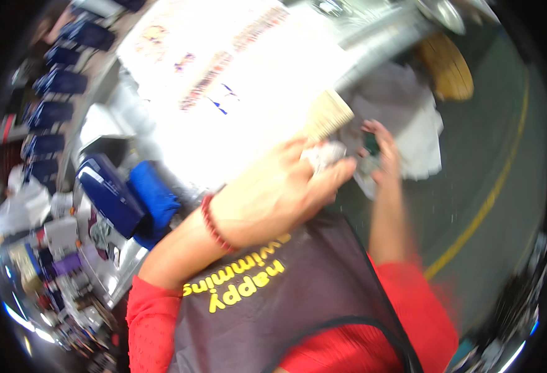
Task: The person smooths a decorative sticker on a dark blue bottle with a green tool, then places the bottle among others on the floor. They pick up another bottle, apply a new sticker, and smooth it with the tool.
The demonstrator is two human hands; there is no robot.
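My left hand [286, 180], with a red bead bracelet [216, 225] at its wrist, reaches across my front and is closed on a crumpled white cloth [324, 155]. Just beyond its fingers is a cream-coloured ribbed piece [330, 115], too blurred to name; whether the hand touches it I cannot tell. My right hand [382, 152] is to the right of the cloth, its curved fingers and thumb apart. Dark green shows between them, and I cannot make out whether it is an object or the floor. A bright white sheet with coloured marks [273, 81] lies on the worktable ahead.
A dark blue box [109, 193] and a bright blue bundle [153, 193] are left of the sheet. Several dark blue items [56, 115] line the far left. White sheets [419, 140] hang or lie beyond my right hand, near a wooden stool [447, 68]. Green floor [491, 143] bears a yellow line.
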